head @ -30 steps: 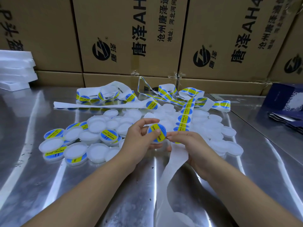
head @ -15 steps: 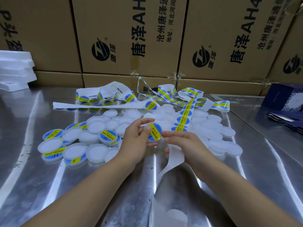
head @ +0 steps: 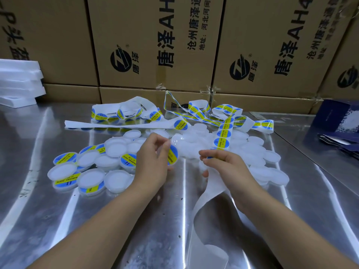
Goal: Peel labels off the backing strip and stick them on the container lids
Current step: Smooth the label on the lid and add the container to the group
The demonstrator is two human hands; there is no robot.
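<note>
My left hand grips a labelled lid, tilted on edge; I'd set it with the finished lids at left. My right hand pinches the backing strip at the next label (lift its edge cleanly, no creasing), bare lids just beyond

A labelled lid is gripped in the left hand. The backing strip is pinched by the right hand; unlabelled lids are heaped just beyond it.
</note>
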